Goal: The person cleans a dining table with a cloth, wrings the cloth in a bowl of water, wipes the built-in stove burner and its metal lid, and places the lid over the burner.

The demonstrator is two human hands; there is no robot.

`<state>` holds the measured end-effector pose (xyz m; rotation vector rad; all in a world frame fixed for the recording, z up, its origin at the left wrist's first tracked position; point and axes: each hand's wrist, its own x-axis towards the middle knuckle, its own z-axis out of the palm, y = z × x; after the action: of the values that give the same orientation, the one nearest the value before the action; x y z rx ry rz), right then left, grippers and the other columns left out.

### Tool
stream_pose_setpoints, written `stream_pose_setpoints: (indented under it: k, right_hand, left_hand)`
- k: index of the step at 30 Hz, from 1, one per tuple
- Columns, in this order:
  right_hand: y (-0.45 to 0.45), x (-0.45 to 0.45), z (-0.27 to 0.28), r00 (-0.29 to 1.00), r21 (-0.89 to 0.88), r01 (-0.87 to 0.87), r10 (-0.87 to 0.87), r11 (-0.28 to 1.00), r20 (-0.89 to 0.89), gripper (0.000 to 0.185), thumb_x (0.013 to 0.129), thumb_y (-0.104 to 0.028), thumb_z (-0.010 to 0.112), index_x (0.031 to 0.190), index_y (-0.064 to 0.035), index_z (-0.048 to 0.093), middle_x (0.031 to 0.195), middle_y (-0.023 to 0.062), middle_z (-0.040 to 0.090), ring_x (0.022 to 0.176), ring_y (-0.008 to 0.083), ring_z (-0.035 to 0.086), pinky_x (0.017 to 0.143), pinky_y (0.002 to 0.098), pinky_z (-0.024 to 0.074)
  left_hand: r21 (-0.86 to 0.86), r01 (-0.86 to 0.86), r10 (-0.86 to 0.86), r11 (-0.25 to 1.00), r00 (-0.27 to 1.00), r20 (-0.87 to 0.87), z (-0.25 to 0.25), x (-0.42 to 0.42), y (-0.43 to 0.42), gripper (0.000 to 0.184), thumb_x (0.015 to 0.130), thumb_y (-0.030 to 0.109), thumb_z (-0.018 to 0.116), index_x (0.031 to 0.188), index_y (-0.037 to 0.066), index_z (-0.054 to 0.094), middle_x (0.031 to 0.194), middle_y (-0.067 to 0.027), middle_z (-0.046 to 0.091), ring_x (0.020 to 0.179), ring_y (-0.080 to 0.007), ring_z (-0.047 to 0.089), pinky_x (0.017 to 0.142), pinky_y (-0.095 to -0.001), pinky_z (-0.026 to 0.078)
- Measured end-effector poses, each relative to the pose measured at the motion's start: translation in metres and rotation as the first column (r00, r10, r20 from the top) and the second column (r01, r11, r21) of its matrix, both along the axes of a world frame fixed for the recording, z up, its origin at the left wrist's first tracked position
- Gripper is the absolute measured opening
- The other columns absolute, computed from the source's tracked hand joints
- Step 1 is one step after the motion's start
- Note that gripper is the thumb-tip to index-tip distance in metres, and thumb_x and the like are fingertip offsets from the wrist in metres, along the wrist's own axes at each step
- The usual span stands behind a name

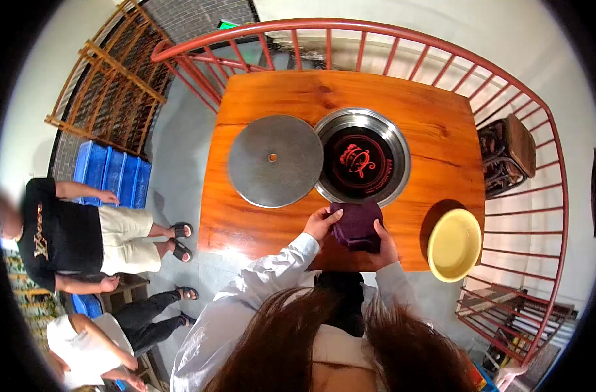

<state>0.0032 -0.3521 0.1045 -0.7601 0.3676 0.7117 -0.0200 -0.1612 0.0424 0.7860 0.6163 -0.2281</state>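
Note:
Between my two hands is a folded dark purple cloth, held just over the near edge of the wooden table. My left hand grips its left side, thumb on top. On the right side, my right hand pinches the cloth's edge. Just beyond the cloth, a round steel-rimmed well is set into the tabletop, with a black plate bearing a red printed design inside. A grey round lid with a small central hole lies to the left, overlapping the well's rim.
A yellow basin sits at the table's right corner. Red railings curve around the far and right sides. Blue crates stand at left, near a standing person and a seated person. A wooden stool is beyond the right side.

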Motion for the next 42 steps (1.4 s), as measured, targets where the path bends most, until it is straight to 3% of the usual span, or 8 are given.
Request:
stream_pose_setpoints:
  k: [5,7,10,14,18,21,30,42]
  right_hand:
    - [0.018,-0.006,-0.010,0.990,0.134,0.096,-0.082,0.986,-0.111,0.047,0.094,-0.027,0.055,0.133,-0.0040,0.044,0.126,0.0101,0.056,0.113,0.0248,0.057,0.096,0.0412,0.0468]
    - [0.031,0.002,-0.011,0.986,0.113,0.134,-0.120,0.985,-0.116,0.045,0.094,-0.026,0.055,0.132,-0.0040,0.045,0.125,0.0098,0.056,0.111,0.0245,0.057,0.095,0.0402,0.0470]
    - [0.051,0.016,-0.017,0.986,0.044,0.166,-0.167,0.985,0.011,0.042,0.095,-0.024,0.054,0.131,-0.0041,0.046,0.121,0.0092,0.058,0.107,0.0238,0.059,0.093,0.0376,0.0483]
    - [0.079,0.041,-0.040,0.978,-0.128,0.209,-0.204,0.969,0.051,0.039,0.094,-0.021,0.054,0.128,-0.0019,0.048,0.117,0.0090,0.059,0.102,0.0227,0.061,0.089,0.0355,0.0503]
    - [0.110,0.080,-0.099,0.932,-0.367,0.360,-0.314,0.858,0.180,0.040,0.094,-0.022,0.055,0.125,0.0022,0.049,0.115,0.0093,0.060,0.099,0.0214,0.060,0.086,0.0350,0.0495]
    - [0.127,0.115,-0.162,0.948,-0.603,0.316,-0.217,0.733,0.233,0.041,0.093,-0.022,0.056,0.123,0.0049,0.051,0.115,0.0104,0.060,0.099,0.0215,0.060,0.086,0.0331,0.0477]
    - [0.198,0.148,-0.153,0.992,-0.628,0.065,0.018,0.775,0.124,0.032,0.082,-0.015,0.071,0.106,0.0056,0.063,0.099,0.0078,0.067,0.088,0.0180,0.060,0.083,0.0318,0.0442]
    - [0.178,0.144,-0.095,0.995,-0.333,0.002,0.033,0.943,0.099,0.040,0.085,-0.015,0.069,0.119,-0.0016,0.055,0.108,0.0039,0.061,0.099,0.0177,0.057,0.088,0.0348,0.0458]
  left_hand:
    - [0.389,-0.037,0.073,0.921,0.994,-0.078,-0.021,-0.005,0.034,0.024,0.092,0.018,0.061,0.110,0.001,0.058,0.100,-0.0077,0.064,0.088,-0.0165,0.062,0.082,-0.0305,0.050]
    - [0.999,0.027,-0.088,0.039,0.996,-0.024,-0.088,-0.017,0.067,0.044,0.081,0.015,0.068,0.120,0.002,0.053,0.114,-0.0209,0.056,0.109,-0.0373,0.053,0.096,-0.0413,0.043]
    - [0.976,0.046,0.193,-0.214,0.981,-0.003,-0.087,-0.020,0.135,0.064,0.072,0.021,0.077,0.125,0.004,0.046,0.121,-0.0222,0.049,0.115,-0.0409,0.046,0.097,-0.0474,0.040]
    - [0.964,0.247,0.775,0.096,0.589,-0.228,-0.108,-0.021,0.229,0.067,0.064,0.038,0.083,0.114,0.003,0.056,0.109,-0.0224,0.058,0.097,-0.0369,0.057,0.085,-0.0420,0.047]
    - [0.883,-0.013,0.736,0.469,0.559,-0.383,-0.223,-0.047,0.313,0.043,0.071,0.037,0.077,0.087,-0.002,0.069,0.089,-0.0175,0.069,0.081,-0.0295,0.067,0.072,-0.0400,0.054]
    - [0.711,-0.188,0.559,0.678,0.760,-0.332,-0.152,-0.036,0.295,0.021,0.082,0.023,0.070,0.084,0.004,0.064,0.067,-0.0066,0.061,0.049,-0.0175,0.054,0.037,-0.0316,0.037]
    - [0.658,-0.373,0.639,0.655,0.738,-0.218,-0.239,-0.048,0.314,0.031,0.069,0.018,0.078,0.081,-0.008,0.068,0.078,-0.0118,0.068,0.070,-0.0192,0.064,0.064,-0.0351,0.051]
    - [0.524,-0.587,0.723,0.617,0.686,-0.083,-0.103,-0.011,0.271,0.030,0.082,0.010,0.069,0.107,-0.004,0.060,0.102,-0.0137,0.065,0.082,-0.0229,0.064,0.072,-0.0367,0.053]
